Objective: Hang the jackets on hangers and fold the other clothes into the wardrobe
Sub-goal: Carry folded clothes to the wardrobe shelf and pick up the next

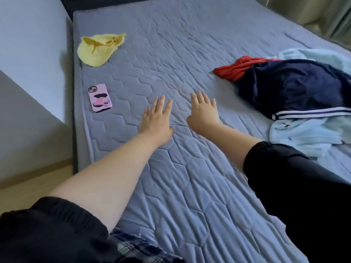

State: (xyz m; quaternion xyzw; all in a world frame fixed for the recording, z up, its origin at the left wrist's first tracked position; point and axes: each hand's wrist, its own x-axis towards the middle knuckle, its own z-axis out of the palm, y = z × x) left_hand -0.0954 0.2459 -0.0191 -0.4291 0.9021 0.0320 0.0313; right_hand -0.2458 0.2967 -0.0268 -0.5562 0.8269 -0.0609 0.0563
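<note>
- Two hands at centre frame: left hand point(156, 118) and right hand point(204, 112), side by side and apart, both flat with palms down and fingers spread, holding nothing. Whether they touch the bed point(190, 54) is unclear.
- Clothes pile at the right edge: one navy jacket point(294, 88) with a striped hem, and one red garment point(235, 68) poking out at its upper left. Pale blue fabric point(300, 133) lies above and below the jacket; one piece or two, cannot tell.
- One yellow garment point(98, 48) at upper left, well apart from the pile.
- One pink phone point(100, 98) lies camera side up, left of the left hand, near the bed's edge.
- Plaid cloth point(131, 245) at the bottom edge.
</note>
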